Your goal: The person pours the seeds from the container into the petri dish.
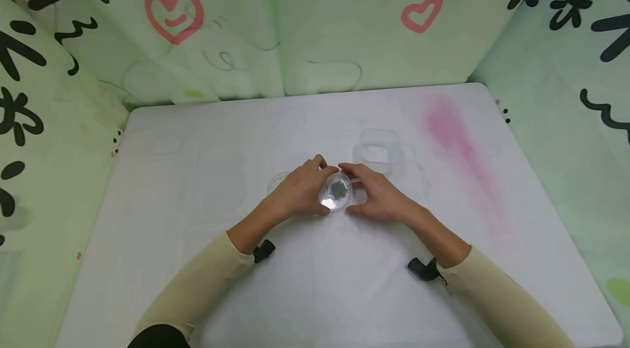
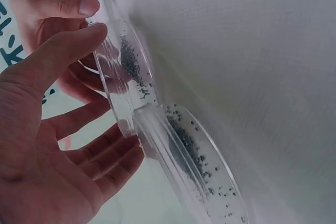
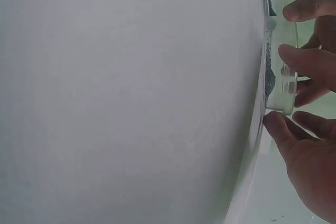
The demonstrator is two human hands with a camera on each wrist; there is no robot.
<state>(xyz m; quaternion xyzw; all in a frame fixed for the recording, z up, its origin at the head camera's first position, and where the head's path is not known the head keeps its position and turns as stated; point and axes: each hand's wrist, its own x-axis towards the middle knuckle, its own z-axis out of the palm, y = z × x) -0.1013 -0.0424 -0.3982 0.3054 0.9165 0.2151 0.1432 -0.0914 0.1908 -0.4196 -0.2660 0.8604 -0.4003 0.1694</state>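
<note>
A clear round petri dish (image 1: 336,192) with dark granules in it stands on the table between both hands. My left hand (image 1: 306,188) holds it from the left, with thumb and index finger across its rim. In the left wrist view, that thumb lies along the dish's upper edge. My right hand (image 1: 376,195) is bent around the right side, fingertips right at the rim; the right wrist view shows fingertips (image 3: 271,118) beside the dish wall. A second petri dish (image 2: 223,192), also with dark granules, stands to the left, partly hidden behind the left hand in the head view.
A clear square container (image 1: 394,145) stands behind the right hand. White cloth covers the table (image 1: 344,282), with a pink stain (image 1: 462,145) at the right. Pale green curtains (image 1: 334,14) with drawn hearts and black lettering enclose the back and sides.
</note>
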